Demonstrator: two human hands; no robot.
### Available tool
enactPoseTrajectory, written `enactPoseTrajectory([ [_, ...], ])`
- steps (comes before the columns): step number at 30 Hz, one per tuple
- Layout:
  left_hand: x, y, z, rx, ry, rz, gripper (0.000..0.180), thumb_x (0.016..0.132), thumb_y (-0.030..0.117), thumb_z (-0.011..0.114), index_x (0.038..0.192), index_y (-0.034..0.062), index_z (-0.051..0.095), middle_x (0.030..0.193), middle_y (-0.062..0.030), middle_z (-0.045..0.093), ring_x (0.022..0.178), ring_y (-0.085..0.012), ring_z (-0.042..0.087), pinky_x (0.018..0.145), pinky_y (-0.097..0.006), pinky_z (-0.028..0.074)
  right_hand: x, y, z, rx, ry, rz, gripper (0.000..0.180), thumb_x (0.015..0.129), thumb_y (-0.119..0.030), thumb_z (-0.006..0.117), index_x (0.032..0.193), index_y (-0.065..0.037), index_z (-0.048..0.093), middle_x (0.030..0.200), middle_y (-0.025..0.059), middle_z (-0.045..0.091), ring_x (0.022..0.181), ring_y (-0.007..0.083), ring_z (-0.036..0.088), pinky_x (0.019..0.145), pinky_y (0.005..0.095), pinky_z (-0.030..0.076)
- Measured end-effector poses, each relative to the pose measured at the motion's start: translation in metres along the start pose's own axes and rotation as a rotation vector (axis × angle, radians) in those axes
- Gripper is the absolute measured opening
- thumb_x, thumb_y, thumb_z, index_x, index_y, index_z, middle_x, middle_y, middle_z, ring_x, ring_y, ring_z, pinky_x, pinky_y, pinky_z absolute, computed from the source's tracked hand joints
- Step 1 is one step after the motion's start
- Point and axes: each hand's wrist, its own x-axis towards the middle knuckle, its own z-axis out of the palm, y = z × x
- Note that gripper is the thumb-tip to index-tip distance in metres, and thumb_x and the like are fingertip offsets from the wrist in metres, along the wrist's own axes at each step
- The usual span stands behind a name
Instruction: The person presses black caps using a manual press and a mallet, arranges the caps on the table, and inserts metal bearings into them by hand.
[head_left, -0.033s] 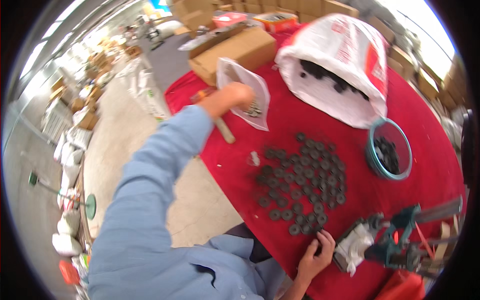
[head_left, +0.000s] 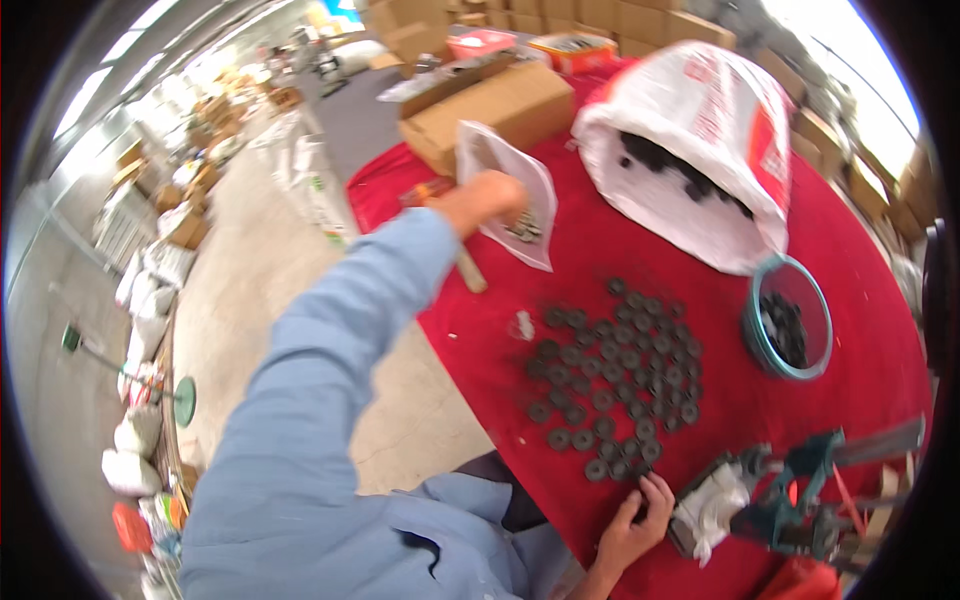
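My left hand (head_left: pixel 487 197) grips the edge of a small clear plastic bag (head_left: pixel 510 190) with a few dark rings at its bottom, held up over the far left part of the red table (head_left: pixel 800 440). It sits just as it did a moment ago; nothing has shifted. Just below the bag lies a wooden stick (head_left: pixel 470 272). My right hand (head_left: pixel 637 525) rests at the near edge, fingers curled onto the lowest of the dark rings (head_left: pixel 615 375) spread across the cloth, pinching none that I can see. Beside it stands a teal metal press tool (head_left: pixel 790 495). Farther out are a teal bowl (head_left: pixel 755 340) of rings, a white sack (head_left: pixel 700 130) of them, and a cardboard box (head_left: pixel 500 105).
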Motion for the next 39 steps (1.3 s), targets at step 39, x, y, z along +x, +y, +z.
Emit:
enactPoseTrajectory([
  [39,0.128,-0.031,0.129,-0.158,0.990,-0.227,0.021,0.086,0.021,0.065,0.091,0.0081,0.081,0.100,-0.0189,0.077,0.094,-0.0384,0.073,0.085,-0.053,0.056,0.010,-0.012,0.010,-0.014,-0.045,-0.004,0.020,0.086,0.004,0.062,0.105,0.002,0.070,0.110,0.0189,0.070,0.103,0.0364,0.067,0.094,0.0435,0.053],
])
